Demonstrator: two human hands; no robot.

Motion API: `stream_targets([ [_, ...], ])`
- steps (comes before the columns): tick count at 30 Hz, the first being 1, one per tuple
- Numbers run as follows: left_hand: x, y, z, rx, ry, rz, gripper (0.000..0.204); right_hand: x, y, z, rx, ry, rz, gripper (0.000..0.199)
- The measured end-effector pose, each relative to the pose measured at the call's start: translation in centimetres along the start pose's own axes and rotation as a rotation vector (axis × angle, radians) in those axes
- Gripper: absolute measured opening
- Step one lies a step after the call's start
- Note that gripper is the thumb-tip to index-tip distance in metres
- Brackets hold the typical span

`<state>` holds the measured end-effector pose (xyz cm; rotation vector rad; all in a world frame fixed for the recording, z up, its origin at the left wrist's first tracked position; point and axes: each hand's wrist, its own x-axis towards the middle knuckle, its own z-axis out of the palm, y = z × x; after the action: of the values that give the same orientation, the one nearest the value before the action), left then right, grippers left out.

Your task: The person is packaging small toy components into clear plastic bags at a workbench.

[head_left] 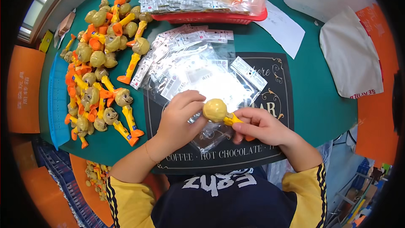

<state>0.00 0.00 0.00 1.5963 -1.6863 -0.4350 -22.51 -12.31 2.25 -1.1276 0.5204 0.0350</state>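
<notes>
My right hand (261, 127) grips the yellow stem of a toy (216, 110) with a round tan head, held just above a black mat (278, 101). Beside the toy's head, my left hand (179, 117) pinches the edge of a clear plastic bag (206, 137) that lies under both hands. Several more clear bags with printed labels (198, 65) are spread out just beyond my hands. A heap of the same toys (99, 65), with yellow stems and orange feet, lies to the left on the green table (320, 101).
A red tray (211, 17) at the far edge holds more labelled bags and bagged toys. White paper (282, 27) and a white cloth bag (352, 55) lie to the right. A blue strip (57, 97) runs along the table's left side, with blue crates (67, 185) below.
</notes>
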Motion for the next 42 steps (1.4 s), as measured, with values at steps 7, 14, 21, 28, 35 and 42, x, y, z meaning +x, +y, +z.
stream_targets([
  [7,0.2,-0.2,-0.2,0.099,0.147,0.116,0.021,-0.5,-1.5,-1.5,-0.2,0.001,0.201,0.028],
  [14,0.0,0.1,-0.7,0.185,0.168,0.155,0.02,0.2,-1.3,-1.2,0.472,0.13,0.238,0.029],
  [21,0.1,0.5,-0.4,0.203,0.173,0.091,0.018,-0.3,-0.5,0.2,-0.062,0.137,0.028,0.024],
  [28,-0.1,0.6,-0.4,0.136,0.146,0.211,0.025,-0.5,-1.0,0.2,0.038,0.13,-0.056,0.055],
  [35,0.9,0.3,-1.3,0.015,0.055,0.234,0.031,-0.9,-0.8,0.8,-0.443,0.09,-0.117,0.077],
  [42,0.0,1.0,-0.8,-0.096,-0.078,0.251,0.026,-0.6,-0.7,0.5,-0.514,-0.027,-0.145,0.072],
])
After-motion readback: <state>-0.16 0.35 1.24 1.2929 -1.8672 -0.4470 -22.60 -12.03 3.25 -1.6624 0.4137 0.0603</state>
